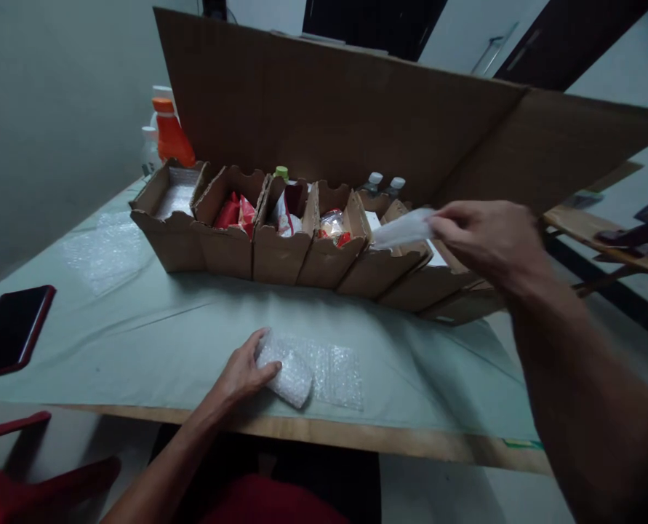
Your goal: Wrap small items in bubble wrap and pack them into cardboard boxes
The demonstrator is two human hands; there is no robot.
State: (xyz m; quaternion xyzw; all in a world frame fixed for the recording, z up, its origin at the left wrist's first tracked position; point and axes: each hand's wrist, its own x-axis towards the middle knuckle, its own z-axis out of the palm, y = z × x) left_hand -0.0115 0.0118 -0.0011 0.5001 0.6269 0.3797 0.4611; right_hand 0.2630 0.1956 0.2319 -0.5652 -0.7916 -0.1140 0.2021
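Note:
My left hand point(246, 372) rests near the table's front edge, its fingers curled round a bubble-wrapped bundle point(285, 374) that lies on a flat piece of bubble wrap point(337, 372). My right hand point(487, 244) is stretched out over the right end of a row of small cardboard boxes point(280, 251), pinching a blurred white strip or packet point(403, 230) above one of them. The boxes hold red and white snack packets point(237, 212); small bottles point(382, 184) stand behind them.
A big cardboard sheet point(356, 116) stands behind the boxes. An orange bottle point(171, 135) is at the back left. A dark phone in a red case point(10, 329) lies at the left edge. More bubble wrap point(102, 244) lies on the pale green table cover point(138, 327).

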